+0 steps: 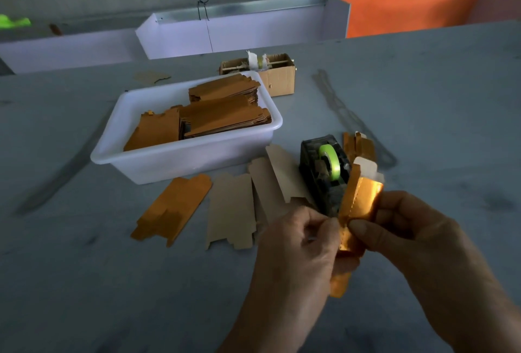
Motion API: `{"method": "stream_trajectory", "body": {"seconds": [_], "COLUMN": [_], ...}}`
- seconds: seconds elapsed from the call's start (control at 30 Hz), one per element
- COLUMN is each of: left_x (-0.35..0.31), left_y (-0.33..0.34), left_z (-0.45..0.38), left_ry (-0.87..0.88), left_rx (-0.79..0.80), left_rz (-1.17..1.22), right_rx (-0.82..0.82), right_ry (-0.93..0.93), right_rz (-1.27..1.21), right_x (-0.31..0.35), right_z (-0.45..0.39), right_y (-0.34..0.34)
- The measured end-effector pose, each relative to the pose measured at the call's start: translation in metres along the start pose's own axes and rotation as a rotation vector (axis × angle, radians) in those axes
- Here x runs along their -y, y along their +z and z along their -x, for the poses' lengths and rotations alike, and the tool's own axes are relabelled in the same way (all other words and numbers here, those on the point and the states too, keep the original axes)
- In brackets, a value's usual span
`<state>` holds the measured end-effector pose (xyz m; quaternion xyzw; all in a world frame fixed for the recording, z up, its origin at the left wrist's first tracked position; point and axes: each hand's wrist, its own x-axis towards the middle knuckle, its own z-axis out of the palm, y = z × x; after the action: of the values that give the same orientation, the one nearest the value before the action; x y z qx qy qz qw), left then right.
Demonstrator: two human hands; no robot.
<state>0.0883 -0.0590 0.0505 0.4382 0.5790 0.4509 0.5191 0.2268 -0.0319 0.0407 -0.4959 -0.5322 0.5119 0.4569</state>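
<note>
A small gold carton blank (359,206), partly folded into a sleeve, is held upright between both hands near the table's front right. My left hand (296,251) pinches its left edge with curled fingers. My right hand (414,231) grips its right side, thumb pressed on the front face. Directly behind the carton stands a black tape dispenser (324,172) with a green tape roll (329,158).
A white plastic tub (158,163) holds stacks of flat gold blanks. Several flat blanks (231,209), gold or plain side up, lie on the grey table in front of it. A small cardboard box (279,79) sits behind the tub. More gold blanks (359,145) lie beside the dispenser.
</note>
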Motion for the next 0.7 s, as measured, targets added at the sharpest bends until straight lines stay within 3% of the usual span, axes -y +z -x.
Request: {"method": "stream_trajectory", "body": {"seconds": [0.07,0.13,0.17,0.3,0.37,0.57,0.7], "left_x": [0.000,0.000,0.000,0.005,0.009,0.017,0.018], "left_y": [-0.008,-0.016,-0.020,-0.030,-0.032,-0.024,-0.037], "left_z": [-0.002,-0.006,-0.010,-0.039,-0.057,-0.099,-0.097], "left_ry": [-0.090,-0.071,-0.029,0.061,0.033,-0.039,-0.071], "left_rx": [0.133,0.192,0.139,-0.316,-0.421,-0.426,-0.371], "left_rz": [0.065,0.008,-0.070,-0.257,-0.299,-0.451,-0.227], "right_rx": [0.065,0.036,-0.018,-0.283,-0.319,-0.341,-0.447], "right_ry": [-0.010,-0.032,-0.046,-0.005,0.065,0.219,0.083], "right_rz": [-0.002,-0.057,-0.051,0.114,0.193,0.647,0.689], "right_x": [0.006,0.011,0.012,-0.003,-0.016,-0.042,-0.032], "right_z": [-0.002,-0.012,-0.022,-0.084,-0.117,-0.158,-0.134], "right_y": [-0.002,-0.014,-0.022,-0.061,-0.067,-0.061,-0.056]}}
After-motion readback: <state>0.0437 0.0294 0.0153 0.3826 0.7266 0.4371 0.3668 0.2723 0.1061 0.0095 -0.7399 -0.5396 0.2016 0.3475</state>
